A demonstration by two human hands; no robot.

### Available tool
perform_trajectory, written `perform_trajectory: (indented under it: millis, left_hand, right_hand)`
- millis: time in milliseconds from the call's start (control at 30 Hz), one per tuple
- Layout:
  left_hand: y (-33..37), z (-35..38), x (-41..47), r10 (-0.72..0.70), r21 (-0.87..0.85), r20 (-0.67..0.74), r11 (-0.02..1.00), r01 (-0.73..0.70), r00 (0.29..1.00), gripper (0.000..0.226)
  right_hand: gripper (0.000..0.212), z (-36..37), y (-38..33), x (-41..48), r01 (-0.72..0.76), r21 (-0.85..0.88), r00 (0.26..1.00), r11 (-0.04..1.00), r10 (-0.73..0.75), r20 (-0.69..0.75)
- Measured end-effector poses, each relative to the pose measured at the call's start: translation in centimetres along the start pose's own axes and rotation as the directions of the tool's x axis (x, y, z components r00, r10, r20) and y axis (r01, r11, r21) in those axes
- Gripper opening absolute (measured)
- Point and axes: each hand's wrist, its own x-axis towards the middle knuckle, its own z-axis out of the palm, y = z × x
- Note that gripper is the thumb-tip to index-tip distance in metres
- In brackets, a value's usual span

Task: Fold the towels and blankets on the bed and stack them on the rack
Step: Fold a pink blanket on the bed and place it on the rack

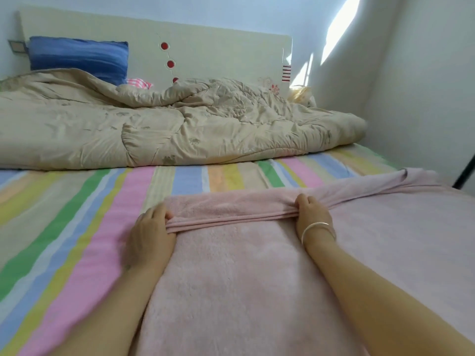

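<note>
A fluffy pale pink blanket (239, 278) lies spread over the near right part of the bed, on a rainbow-striped sheet (77, 214). Its far edge is doubled over into a thick fold running between my hands. My left hand (151, 235) grips the left end of that fold, fingers curled round the layered edges. My right hand (312, 214), with a silver bangle on the wrist, grips the fold further right. Beyond my right hand the pink fabric trails off in a loose ridge toward the wall.
A crumpled beige quilt (159, 124) covers the far half of the bed. A blue pillow (79, 56) leans on the cream headboard (210, 55), with a pink checked cloth (138, 83) below it. A white wall (416, 86) closes the right side; a dark pole (465, 173) stands there.
</note>
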Motion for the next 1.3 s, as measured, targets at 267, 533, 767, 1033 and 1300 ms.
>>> perform_trajectory:
  millis: [267,533,767,1033,1300]
  left_hand:
    - [5.2,-11.9,-6.3,0.239,0.033,0.114,0.969,-0.244,0.964,0.037]
    - [6.0,-19.1,-20.1,0.246,-0.086,0.186,0.969,-0.233,0.951,0.04]
    - [7.4,-23.3,-25.4,0.148,-0.016,0.25,0.989,-0.149,0.957,0.039]
    - [9.2,-24.8,-27.9,0.083,0.126,0.259,0.985,-0.119,0.962,0.042]
    - [8.7,-25.9,-31.1,0.06,0.078,0.238,0.994,-0.08,0.969,0.043]
  right_hand:
    - [0.024,-9.8,8.6,-11.4,0.348,0.103,0.936,0.932,-0.339,-0.092]
    - [0.01,-17.7,13.2,-23.4,0.598,0.008,0.792,0.801,-0.589,-0.16]
    - [0.017,-19.4,14.6,-28.1,0.621,0.035,0.767,0.783,-0.598,-0.23]
    - [0.042,-19.8,15.1,-31.6,0.574,0.08,0.813,0.815,-0.555,-0.176]
    - [0.042,-21.5,15.2,-34.5,0.573,0.038,0.808,0.819,-0.557,-0.191]
